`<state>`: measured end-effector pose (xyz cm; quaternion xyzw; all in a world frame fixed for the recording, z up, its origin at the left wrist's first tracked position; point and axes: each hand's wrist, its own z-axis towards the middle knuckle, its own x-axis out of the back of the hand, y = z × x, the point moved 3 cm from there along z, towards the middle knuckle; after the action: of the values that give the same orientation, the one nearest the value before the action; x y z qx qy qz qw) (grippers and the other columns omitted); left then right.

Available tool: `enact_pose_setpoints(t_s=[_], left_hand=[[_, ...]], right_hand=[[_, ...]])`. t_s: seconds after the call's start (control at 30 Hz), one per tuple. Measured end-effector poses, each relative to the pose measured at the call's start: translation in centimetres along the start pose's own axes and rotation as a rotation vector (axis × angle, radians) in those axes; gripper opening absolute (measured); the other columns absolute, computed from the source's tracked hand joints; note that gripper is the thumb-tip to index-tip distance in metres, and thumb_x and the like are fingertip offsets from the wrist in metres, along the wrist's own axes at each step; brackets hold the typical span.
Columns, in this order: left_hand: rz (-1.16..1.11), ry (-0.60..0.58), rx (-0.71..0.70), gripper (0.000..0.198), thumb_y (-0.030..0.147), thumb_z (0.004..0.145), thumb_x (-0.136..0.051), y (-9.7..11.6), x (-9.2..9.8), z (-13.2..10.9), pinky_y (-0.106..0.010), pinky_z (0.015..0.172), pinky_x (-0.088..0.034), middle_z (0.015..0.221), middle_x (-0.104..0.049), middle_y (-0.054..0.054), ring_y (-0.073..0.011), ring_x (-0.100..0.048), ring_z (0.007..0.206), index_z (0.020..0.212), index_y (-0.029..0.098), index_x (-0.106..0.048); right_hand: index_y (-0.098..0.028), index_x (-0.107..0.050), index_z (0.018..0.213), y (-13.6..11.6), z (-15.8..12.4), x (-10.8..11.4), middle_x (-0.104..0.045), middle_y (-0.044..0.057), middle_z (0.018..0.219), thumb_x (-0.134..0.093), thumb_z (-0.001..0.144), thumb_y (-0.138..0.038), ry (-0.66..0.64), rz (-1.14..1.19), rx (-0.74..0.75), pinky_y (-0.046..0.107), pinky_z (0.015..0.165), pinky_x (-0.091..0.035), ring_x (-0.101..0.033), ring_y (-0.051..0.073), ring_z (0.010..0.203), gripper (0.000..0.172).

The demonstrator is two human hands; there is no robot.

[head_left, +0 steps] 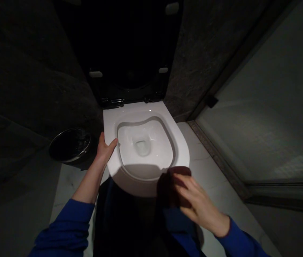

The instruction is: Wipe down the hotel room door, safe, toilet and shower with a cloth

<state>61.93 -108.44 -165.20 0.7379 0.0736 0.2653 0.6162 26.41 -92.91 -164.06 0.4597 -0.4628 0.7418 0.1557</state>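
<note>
A white toilet bowl [179,142] stands in the middle, with a little water at its bottom. Its black seat and lid [130,46] are raised against the wall, pale buffers showing on the underside. My left hand [105,150] grips the bowl's left rim, thumb on top and fingers down the outer side, partly hidden. Just off the front right of the rim is my right hand [191,196], slightly blurred, fingers loosely extended and apart. I see nothing in it. A dark shadow lies over the rim beside its fingertips.
A round black bin [69,144] with a shiny rim stands on the floor left of the bowl. To the right is a frosted glass shower panel [269,107] with a dark frame and a raised sill [213,153]. Dark stone-like walls [33,71] rise behind; the floor tiles [202,164] are pale.
</note>
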Motion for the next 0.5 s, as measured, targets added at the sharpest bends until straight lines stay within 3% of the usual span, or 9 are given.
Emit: enact_pose_setpoints(t_s=[0.07, 0.17, 0.33, 0.5], left_hand=[[0.075, -0.013, -0.06, 0.094, 0.025, 0.069, -0.075, 0.1, -0.3, -0.3, -0.043, 0.113, -0.037, 0.141, -0.047, -0.021, -0.0282, -0.051, 0.126, 0.146, 0.009, -0.025], [0.181, -0.019, -0.088, 0.096, 0.027, 0.065, -0.077, 0.4, -0.1, -0.5, -0.045, 0.111, -0.039, 0.14, -0.047, -0.022, -0.031, -0.051, 0.125, 0.145, 0.007, -0.027], [0.297, 0.014, -0.095, 0.101, 0.033, 0.065, -0.079, 0.7, 0.1, -0.3, -0.047, 0.115, -0.032, 0.144, -0.042, -0.022, -0.035, -0.042, 0.133, 0.146, 0.006, -0.025], [0.357, 0.0, -0.109, 0.098, 0.035, 0.071, -0.073, -0.1, 0.0, 0.3, -0.041, 0.118, -0.028, 0.15, -0.036, -0.02, -0.0318, -0.036, 0.138, 0.149, 0.007, -0.02]], right_hand=[[-0.025, -0.056, 0.123, 4.7, 0.1, 0.7, -0.045, 0.013, 0.138, -0.053, 0.077, -0.023, 0.152, 0.047, -0.155, 0.046, 0.105, -0.042, -0.04, 0.027, 0.13, 0.046], [-0.018, -0.056, 0.121, 10.5, 4.1, 1.4, -0.05, 0.016, 0.131, -0.053, 0.079, -0.033, 0.322, 0.112, -0.271, 0.045, 0.107, -0.04, -0.044, 0.027, 0.127, 0.044], [-0.006, -0.049, 0.128, 16.5, 17.6, 2.5, -0.054, 0.019, 0.122, -0.056, 0.075, -0.027, 0.327, 0.117, -0.368, 0.04, 0.105, -0.04, -0.052, 0.027, 0.117, 0.057], [-0.007, -0.042, 0.137, 18.8, 30.6, 3.0, -0.05, 0.023, 0.126, -0.068, 0.076, -0.027, 0.322, 0.085, -0.555, 0.044, 0.102, -0.04, -0.052, 0.032, 0.119, 0.069]])
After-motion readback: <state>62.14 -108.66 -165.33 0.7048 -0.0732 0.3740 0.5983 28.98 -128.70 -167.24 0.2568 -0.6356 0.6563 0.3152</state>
